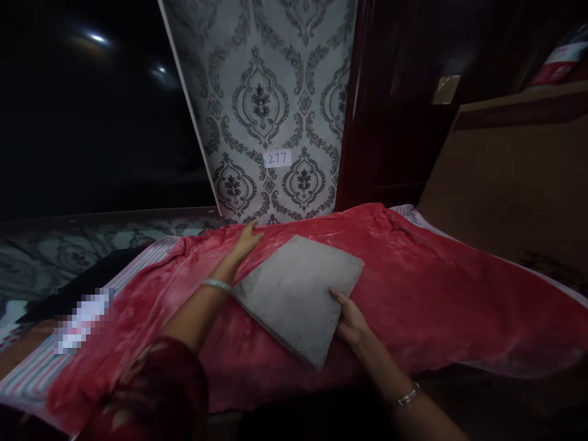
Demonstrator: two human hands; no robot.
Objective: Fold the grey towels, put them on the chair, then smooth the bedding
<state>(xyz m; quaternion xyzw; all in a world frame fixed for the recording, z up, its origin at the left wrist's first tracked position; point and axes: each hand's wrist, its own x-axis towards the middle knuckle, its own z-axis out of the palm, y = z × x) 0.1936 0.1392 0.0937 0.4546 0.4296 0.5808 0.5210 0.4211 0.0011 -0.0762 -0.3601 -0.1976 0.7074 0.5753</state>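
Observation:
My right hand (350,318) grips the right edge of a flat grey square piece (298,294), thumb on top and fingers underneath. The piece has slightly rough edges and some thickness; its material is hard to make out. It is held tilted above a red plush blanket (413,294). Beyond its upper left side, my left hand (248,237) reaches over the blanket near its far edge. The fingers there are partly stretched out with nothing in them, and whether they touch the blanket I cannot tell.
A striped cloth (138,263) shows under the blanket. Behind stands a patterned wall (261,110) with a paper label (277,158) reading 277. A large dark screen (92,122) is at left. To the right are a dark red door (395,122) and a cardboard box (514,171).

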